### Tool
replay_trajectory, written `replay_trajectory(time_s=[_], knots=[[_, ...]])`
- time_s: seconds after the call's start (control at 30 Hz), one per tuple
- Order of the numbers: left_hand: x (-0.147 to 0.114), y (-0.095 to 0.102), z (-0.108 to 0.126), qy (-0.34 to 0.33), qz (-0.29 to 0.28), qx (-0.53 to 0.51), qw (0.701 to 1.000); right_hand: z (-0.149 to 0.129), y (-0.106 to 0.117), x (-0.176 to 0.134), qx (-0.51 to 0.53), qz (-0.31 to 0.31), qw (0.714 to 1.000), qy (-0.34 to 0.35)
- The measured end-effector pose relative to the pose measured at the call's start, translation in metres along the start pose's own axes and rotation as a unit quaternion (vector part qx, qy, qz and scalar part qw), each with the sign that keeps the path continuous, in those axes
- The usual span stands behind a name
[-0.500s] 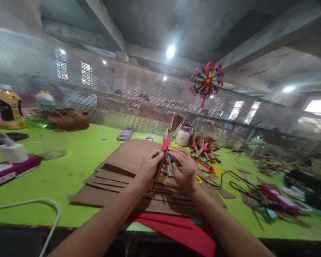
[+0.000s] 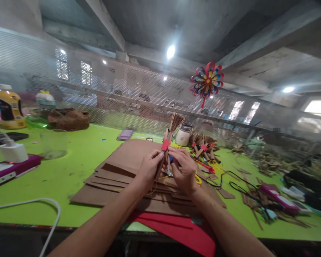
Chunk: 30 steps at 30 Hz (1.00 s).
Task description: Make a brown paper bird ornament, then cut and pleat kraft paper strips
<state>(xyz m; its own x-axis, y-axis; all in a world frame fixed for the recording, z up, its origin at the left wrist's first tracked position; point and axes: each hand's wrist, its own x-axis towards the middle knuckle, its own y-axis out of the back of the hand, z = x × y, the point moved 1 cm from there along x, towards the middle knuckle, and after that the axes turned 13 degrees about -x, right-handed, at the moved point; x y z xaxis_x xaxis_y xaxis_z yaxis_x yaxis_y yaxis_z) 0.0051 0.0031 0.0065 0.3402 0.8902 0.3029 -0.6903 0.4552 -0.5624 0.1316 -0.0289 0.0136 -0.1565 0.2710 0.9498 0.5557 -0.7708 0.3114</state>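
Brown paper-strip bundle with a fanned top (image 2: pixel 170 135) held upright with a slight lean, raised in both hands, seen against a stack of flat brown paper sheets (image 2: pixel 139 153). Small red star-shaped paper piece (image 2: pixel 165 144) on its middle, at the narrow part below the fan.

Left hand (image 2: pixel 152 164): closed, thumb and fingers gripping the bundle just below the red star. Right hand (image 2: pixel 185 169): fingers bent, tips at the bundle's other side; cannot tell whether they pinch it. Small blue patch (image 2: pixel 171 159) by the right fingers, mostly hidden, kind unclear. Thin yellow thread (image 2: pixel 154 189) hangs below the left hand, over the sheets.

Sheets lie on a bright green tabletop (image 2: pixel 80 171), red sheets (image 2: pixel 173 228) poking out at the near edge. Beyond the right hand: white jar with a dark lid (image 2: pixel 183 135), then a heap of similar brown bundles with red stars (image 2: pixel 204 147). Nearer, a red-handled tool (image 2: pixel 206 166) and a looped black cord (image 2: pixel 238 182).

Left side of table: clear plastic cup (image 2: pixel 53 144), purple power strip (image 2: pixel 14 171), yellow bottle with a dark label (image 2: pixel 10 107). Multicoloured paper flower ornament (image 2: pixel 208 81) hangs above, before grey perforated mesh (image 2: pixel 139 107).
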Motion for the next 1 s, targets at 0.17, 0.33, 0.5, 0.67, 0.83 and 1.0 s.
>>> replay_trajectory(time_s=[0.17,0.33,0.5,0.67,0.83,1.0], knots=[[-0.001,0.000,0.001,0.002,0.002,0.004,1.000,0.000,0.000,0.000,-0.001,0.004,1.000,0.004],[0.000,0.000,0.001,0.002,0.004,0.005,1.000,0.001,0.000,0.001,0.003,0.007,1.000,0.003],[0.001,0.001,0.001,0.013,0.007,0.008,1.000,0.000,0.002,0.003,0.025,0.018,1.000,-0.007],[0.001,0.001,0.004,0.020,0.027,-0.004,0.999,-0.001,0.007,0.006,0.036,0.028,0.999,-0.018],[0.001,0.002,0.004,0.032,0.036,-0.016,0.999,0.000,0.009,0.008,0.034,0.054,0.997,-0.042],[0.001,0.003,0.004,0.036,0.046,-0.009,0.998,0.005,0.010,0.008,0.053,0.056,0.994,-0.082]])
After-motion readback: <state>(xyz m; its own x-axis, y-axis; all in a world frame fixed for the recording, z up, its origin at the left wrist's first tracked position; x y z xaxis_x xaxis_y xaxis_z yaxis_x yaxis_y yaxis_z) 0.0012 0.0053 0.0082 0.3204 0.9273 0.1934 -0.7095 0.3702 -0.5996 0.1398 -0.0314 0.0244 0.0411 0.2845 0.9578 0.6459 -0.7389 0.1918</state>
